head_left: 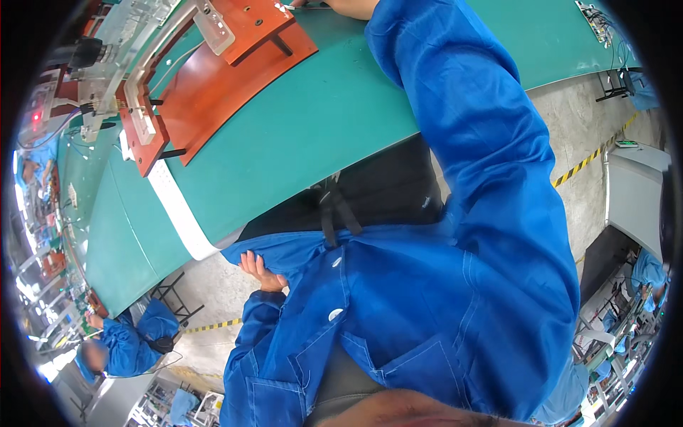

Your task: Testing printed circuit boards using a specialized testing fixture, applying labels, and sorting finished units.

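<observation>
My left hand (262, 272) is closed, its fingers curled at the front hem of my blue work jacket (284, 249). Stretched over the green table mat (306, 149), my right arm reaches far forward. Only part of my right hand (352, 7) shows, cut off by the upper edge of the view, so its grip is hidden. A thin, light-coloured strand (313, 8) lies by its fingers. Left of that hand stands an orange-red fixture (220, 89) with clear plastic parts and black posts.
A white strip (178, 210) runs across the mat to the table's front edge. At the right far end lies a circuit board (596, 23) with wires. A co-worker in blue (135, 341) sits at lower left. Yellow-black tape (583, 167) marks the floor.
</observation>
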{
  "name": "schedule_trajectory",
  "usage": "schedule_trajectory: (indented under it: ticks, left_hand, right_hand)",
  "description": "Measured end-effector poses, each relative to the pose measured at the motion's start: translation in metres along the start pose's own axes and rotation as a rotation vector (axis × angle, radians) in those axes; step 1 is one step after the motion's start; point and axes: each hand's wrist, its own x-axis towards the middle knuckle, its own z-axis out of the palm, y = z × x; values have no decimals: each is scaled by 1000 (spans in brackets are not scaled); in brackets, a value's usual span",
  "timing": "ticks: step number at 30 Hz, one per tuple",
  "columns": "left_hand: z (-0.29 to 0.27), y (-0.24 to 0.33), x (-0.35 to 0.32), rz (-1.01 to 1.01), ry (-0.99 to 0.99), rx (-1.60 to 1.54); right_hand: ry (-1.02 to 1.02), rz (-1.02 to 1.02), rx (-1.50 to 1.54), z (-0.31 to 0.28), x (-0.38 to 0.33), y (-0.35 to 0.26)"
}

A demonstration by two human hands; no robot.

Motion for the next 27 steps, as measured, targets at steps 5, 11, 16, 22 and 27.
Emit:
schedule_trajectory:
  ticks: [5,11,16,22,27]
  left_hand:
    - [-8,6,-2,-49,-23,24]
    - [-2,4,4,-32,-28,-23]
    - [-10,6,2,-50,-46,-11]
    - [-6,6,7,-40,-30,-21]
    - [-7,7,8,-42,-31,-22]
  right_hand:
    - [-76,43,4,2,8,-9]
    - [-21,-6,5,-2,-1,4]
    - [-32,20,-27,6,6,-2]
    - [-58,43,-7,5,5,11]
    - [-57,59,21,2,3,9]
